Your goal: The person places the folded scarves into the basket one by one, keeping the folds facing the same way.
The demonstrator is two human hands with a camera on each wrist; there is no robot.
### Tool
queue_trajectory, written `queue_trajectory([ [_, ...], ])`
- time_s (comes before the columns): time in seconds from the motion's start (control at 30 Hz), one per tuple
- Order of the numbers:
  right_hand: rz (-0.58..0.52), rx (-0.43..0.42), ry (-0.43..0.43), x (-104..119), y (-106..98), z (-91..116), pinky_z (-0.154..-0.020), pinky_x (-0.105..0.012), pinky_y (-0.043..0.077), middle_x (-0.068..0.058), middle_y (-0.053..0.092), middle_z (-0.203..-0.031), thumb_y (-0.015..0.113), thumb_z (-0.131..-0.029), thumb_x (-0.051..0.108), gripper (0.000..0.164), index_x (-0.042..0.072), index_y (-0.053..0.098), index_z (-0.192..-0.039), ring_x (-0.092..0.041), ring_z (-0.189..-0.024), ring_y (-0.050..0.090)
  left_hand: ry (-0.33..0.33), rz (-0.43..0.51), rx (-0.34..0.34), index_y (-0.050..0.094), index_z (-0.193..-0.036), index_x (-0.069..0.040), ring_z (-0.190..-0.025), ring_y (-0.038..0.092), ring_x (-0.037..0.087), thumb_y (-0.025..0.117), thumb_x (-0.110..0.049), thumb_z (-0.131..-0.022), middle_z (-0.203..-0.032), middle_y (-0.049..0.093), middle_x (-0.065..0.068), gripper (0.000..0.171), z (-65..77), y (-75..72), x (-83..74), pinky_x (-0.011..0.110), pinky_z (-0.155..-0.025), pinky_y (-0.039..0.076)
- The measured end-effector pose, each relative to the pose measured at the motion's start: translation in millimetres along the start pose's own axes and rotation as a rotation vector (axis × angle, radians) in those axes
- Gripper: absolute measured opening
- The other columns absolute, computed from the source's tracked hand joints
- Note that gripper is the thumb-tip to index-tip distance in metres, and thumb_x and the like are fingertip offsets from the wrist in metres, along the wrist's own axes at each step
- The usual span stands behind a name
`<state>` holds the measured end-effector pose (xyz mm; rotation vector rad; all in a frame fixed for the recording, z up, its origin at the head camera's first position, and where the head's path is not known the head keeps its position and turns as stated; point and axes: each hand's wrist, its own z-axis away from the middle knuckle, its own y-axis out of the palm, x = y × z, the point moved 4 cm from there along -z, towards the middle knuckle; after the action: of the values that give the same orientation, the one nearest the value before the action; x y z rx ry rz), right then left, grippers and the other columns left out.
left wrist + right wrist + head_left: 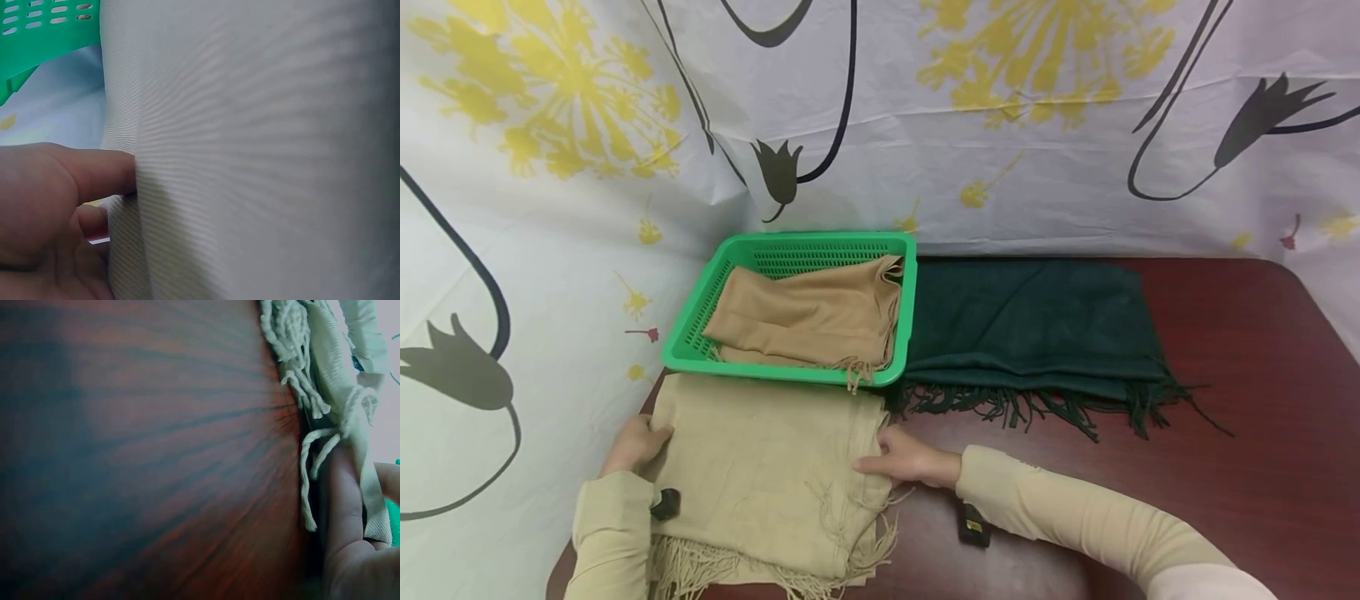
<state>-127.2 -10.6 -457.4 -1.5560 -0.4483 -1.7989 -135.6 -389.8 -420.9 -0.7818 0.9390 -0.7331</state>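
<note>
A folded beige fringed scarf (767, 458) lies on the table in front of the basket, its tassels toward the near edge. My left hand (638, 442) pinches its left side; in the left wrist view the thumb (106, 172) meets the layered edge of the cloth, and other fingers are partly hidden behind it. On the opposite side my right hand (904, 457) grips the scarf's right edge, thumb on top. The right wrist view has a finger (345, 500) tucked under the cloth layer, beside hanging tassels (325, 450).
Behind the beige scarf stands a green plastic basket (912, 308) holding a folded tan scarf (805, 312). A dark green fringed scarf (1030, 325) lies folded to its right on the reddish-brown table (1240, 400). A patterned white curtain (1000, 192) hangs at the back and left.
</note>
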Motion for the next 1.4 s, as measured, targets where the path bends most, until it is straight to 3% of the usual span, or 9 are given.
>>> queue_trajectory([
  [0.1, 0.044, -0.038, -0.023, 0.2, -1.0, -0.8, -0.041, -0.019, 0.030, 0.008, 0.034, -0.045, 0.064, -0.082, 0.019, 0.025, 0.008, 0.052, -0.062, -0.004, -0.038, 0.030, -0.001, 0.008, -0.005, 0.034, -0.110, 0.027, -0.089, 0.049, 0.046, 0.043, -0.011, -0.089, -0.100, 0.045, 0.040, 0.043, 0.4, 0.2, -0.7, 0.049, -0.073, 0.042],
  [0.3, 0.069, -0.049, -0.050, 1.6, -2.2, -0.1, -0.045, -0.018, 0.038, 0.006, 0.050, -0.052, 0.063, -0.081, 0.014, 0.012, 0.002, 0.063, -0.077, -0.003, -0.043, 0.043, -0.009, 0.012, 0.004, 0.033, -0.112, 0.026, -0.092, 0.048, 0.047, 0.042, -0.011, -0.089, -0.103, 0.044, 0.041, 0.045, 2.8, 1.1, -2.9, 0.051, -0.076, 0.042],
  [0.53, 0.228, -0.030, -0.124, 5.6, -8.0, 2.0, -0.045, -0.018, 0.034, 0.009, 0.042, -0.051, 0.063, -0.079, 0.010, 0.013, 0.003, 0.059, -0.068, -0.002, -0.043, 0.036, 0.037, -0.050, 0.009, 0.033, -0.113, 0.026, -0.093, 0.046, 0.050, 0.043, -0.013, -0.089, -0.105, 0.043, 0.042, 0.047, 5.5, 3.5, -8.3, 0.052, -0.077, 0.041],
  [0.67, 0.280, -0.006, -0.161, 7.0, -12.4, 4.3, -0.045, -0.017, 0.035, 0.011, 0.042, -0.051, 0.062, -0.078, 0.008, 0.015, 0.005, 0.056, -0.065, -0.001, -0.044, 0.037, 0.010, -0.023, 0.016, 0.034, -0.112, 0.026, -0.087, 0.051, 0.045, 0.043, -0.012, -0.089, -0.098, 0.046, 0.039, 0.045, 6.9, 7.4, -10.5, 0.050, -0.072, 0.044],
  [0.77, 0.312, 0.000, -0.163, 5.7, -16.3, 5.5, -0.041, -0.016, 0.031, 0.012, 0.036, -0.044, 0.063, -0.078, 0.009, 0.029, 0.009, 0.048, -0.053, -0.001, -0.038, 0.032, -0.011, -0.004, 0.027, 0.033, -0.113, 0.026, -0.085, 0.052, 0.043, 0.044, -0.012, -0.089, -0.097, 0.047, 0.038, 0.045, 8.6, 10.0, -11.5, 0.049, -0.070, 0.045],
  [1.07, 0.300, 0.032, -0.164, -0.5, -24.2, 14.3, -0.042, -0.016, 0.032, 0.012, 0.038, -0.046, 0.062, -0.079, 0.011, 0.023, 0.008, 0.052, -0.059, 0.000, -0.039, 0.034, 0.066, -0.064, 0.083, 0.033, -0.112, 0.026, -0.089, 0.050, 0.047, 0.046, -0.013, -0.087, -0.101, 0.045, 0.040, 0.048, 19.0, 12.2, -19.2, 0.051, -0.074, 0.042],
  [1.4, 0.293, 0.045, -0.174, -8.2, -37.2, 34.9, -0.050, -0.017, 0.039, 0.009, 0.047, -0.055, 0.063, -0.080, 0.012, 0.010, 0.006, 0.060, -0.072, -0.001, -0.047, 0.043, 0.141, -0.102, 0.067, 0.034, -0.114, 0.025, -0.098, 0.044, 0.052, 0.049, -0.015, -0.086, -0.108, 0.043, 0.042, 0.051, 26.7, 25.0, -33.9, 0.053, -0.080, 0.039],
])
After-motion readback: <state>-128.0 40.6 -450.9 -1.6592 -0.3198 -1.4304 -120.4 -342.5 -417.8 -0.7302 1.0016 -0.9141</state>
